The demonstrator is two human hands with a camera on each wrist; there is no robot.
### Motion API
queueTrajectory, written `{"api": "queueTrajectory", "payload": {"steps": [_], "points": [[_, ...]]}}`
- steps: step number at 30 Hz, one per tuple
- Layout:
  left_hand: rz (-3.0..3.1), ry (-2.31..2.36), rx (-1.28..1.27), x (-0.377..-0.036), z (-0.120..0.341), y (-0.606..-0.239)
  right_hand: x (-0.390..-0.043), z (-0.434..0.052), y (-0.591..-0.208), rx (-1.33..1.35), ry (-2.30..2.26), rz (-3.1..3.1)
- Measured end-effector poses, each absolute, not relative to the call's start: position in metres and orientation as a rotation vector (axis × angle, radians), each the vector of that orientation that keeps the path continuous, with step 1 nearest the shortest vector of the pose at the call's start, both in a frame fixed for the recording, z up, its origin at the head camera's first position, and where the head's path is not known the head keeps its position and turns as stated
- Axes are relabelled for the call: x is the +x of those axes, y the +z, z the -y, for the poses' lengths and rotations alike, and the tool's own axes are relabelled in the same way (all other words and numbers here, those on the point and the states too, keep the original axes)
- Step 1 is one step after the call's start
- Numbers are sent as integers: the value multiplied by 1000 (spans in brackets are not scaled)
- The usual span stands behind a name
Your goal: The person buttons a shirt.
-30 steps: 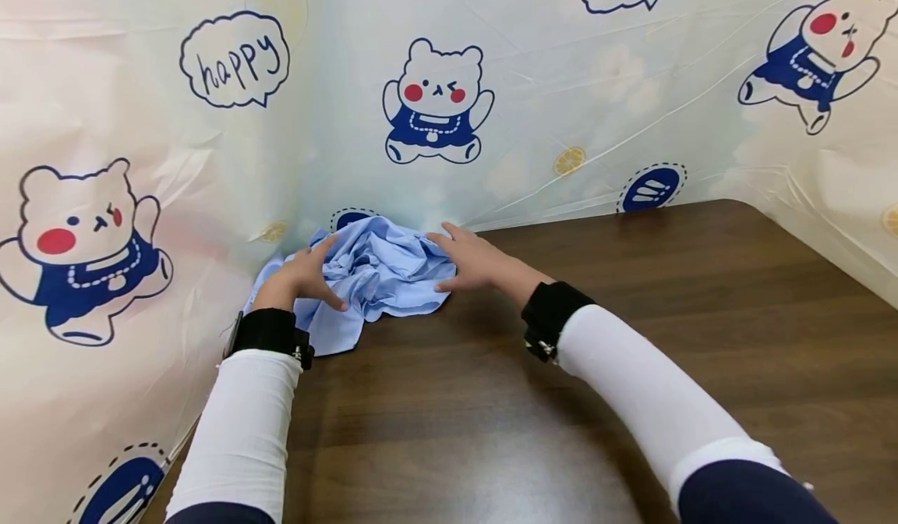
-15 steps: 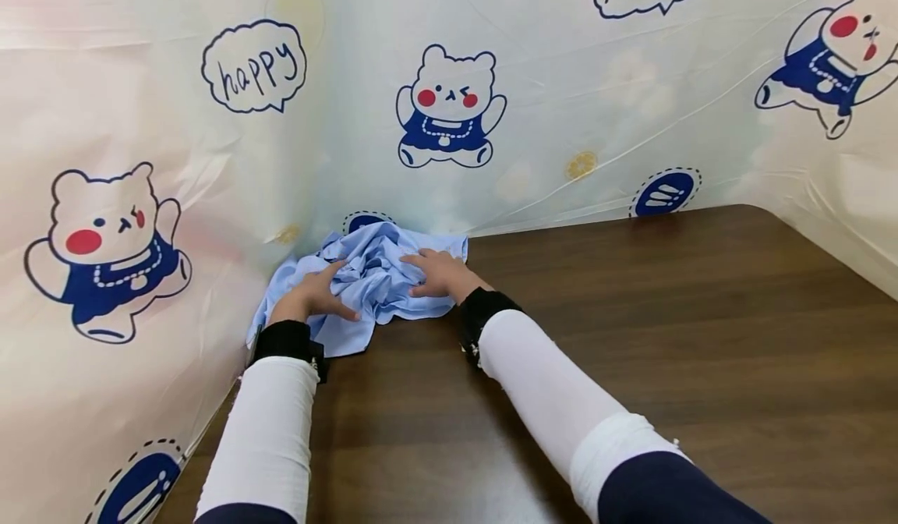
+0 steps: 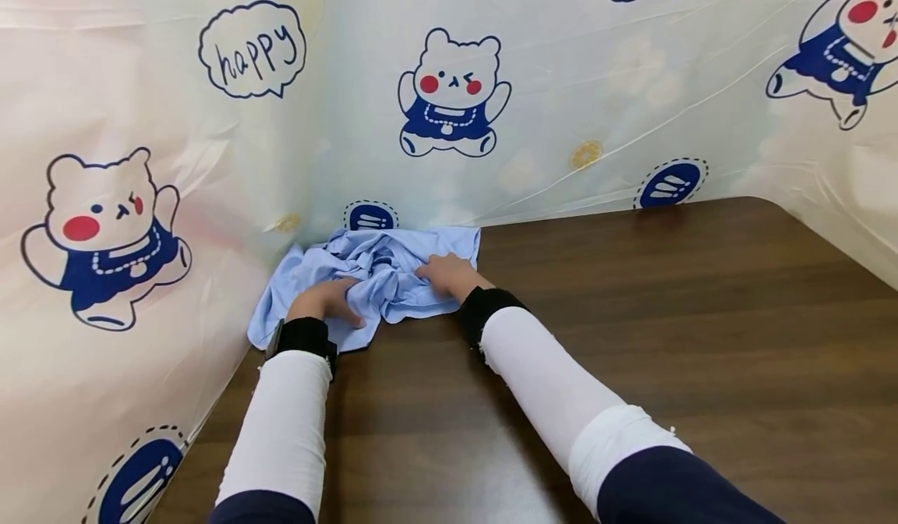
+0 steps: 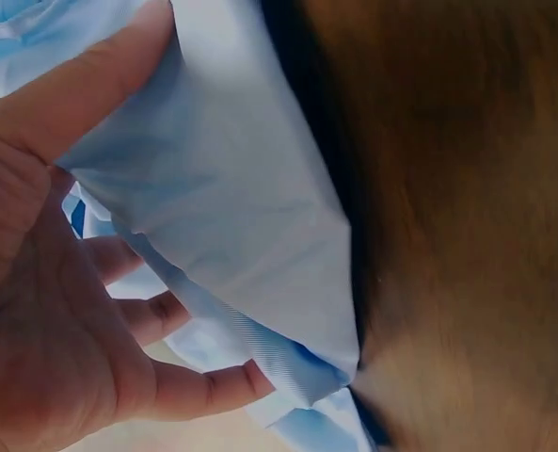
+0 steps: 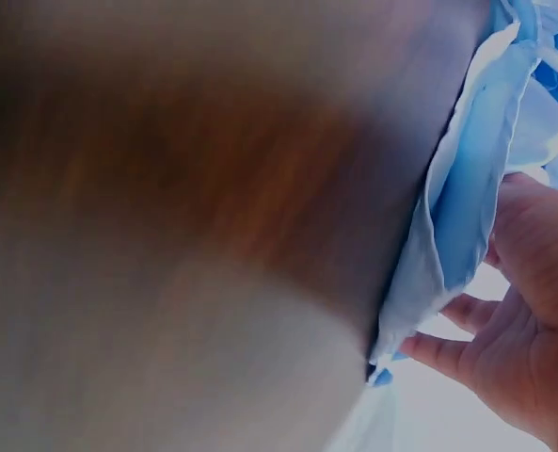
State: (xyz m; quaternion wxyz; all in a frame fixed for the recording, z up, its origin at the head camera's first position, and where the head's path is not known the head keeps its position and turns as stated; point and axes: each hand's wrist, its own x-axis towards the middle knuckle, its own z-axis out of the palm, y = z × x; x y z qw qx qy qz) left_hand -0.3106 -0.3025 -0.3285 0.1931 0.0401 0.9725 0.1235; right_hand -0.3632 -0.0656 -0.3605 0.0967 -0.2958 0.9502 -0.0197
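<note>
- While blue cloth [image 3: 396,298] is lying far left on the bench [image 3: 631,337], my left grip [image 3: 324,302] is resting wide against it.
- Whether my right grip [image 3: 452,274] is holding, I can't tell.
- I'm seemingly taking hold, next needing firmer pinching.

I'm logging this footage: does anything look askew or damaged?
The light-blue cloth stands out: it is crumpled in uneven folds, not flat, at the far left of the table. No spill or damage shows.

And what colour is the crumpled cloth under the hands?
The crumpled cloth is light blue; it shows best in the head view.
</note>
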Motion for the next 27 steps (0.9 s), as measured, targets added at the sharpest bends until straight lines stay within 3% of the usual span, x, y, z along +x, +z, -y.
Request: {"api": "queueTrajectory", "payload": {"steps": [10,27], "points": [[-2709,302,223,-312,271,-329,-368,23,-360,-1036,118,-2738],[-2705,162,319,-298,216,-336,-326,-60,-354,-1149,125,-2715]]}}
